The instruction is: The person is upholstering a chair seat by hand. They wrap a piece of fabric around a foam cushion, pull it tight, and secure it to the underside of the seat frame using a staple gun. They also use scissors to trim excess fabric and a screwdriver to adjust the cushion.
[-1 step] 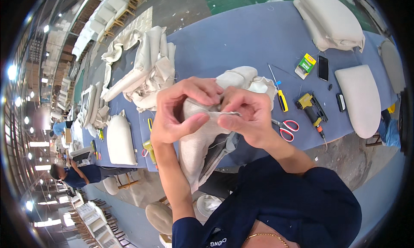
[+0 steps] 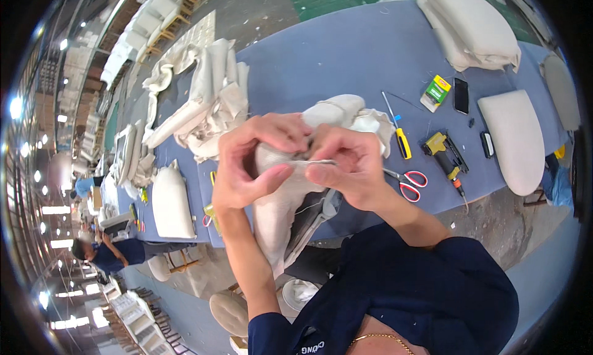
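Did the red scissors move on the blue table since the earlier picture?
No. The red scissors lie in the same place beside the yellow stapler on the blue table.

On the blue table [image 2: 346, 58] I count one pair of red-handled scissors [image 2: 407, 182], one yellow staple gun [image 2: 446, 154], one yellow-handled screwdriver [image 2: 398, 133] and one dark phone [image 2: 461, 96]. My two hands, left hand [image 2: 247, 170] and right hand [image 2: 349, 163], share one beige cushion cover [image 2: 296, 200]. One green-and-yellow box [image 2: 436, 91] lies far right.
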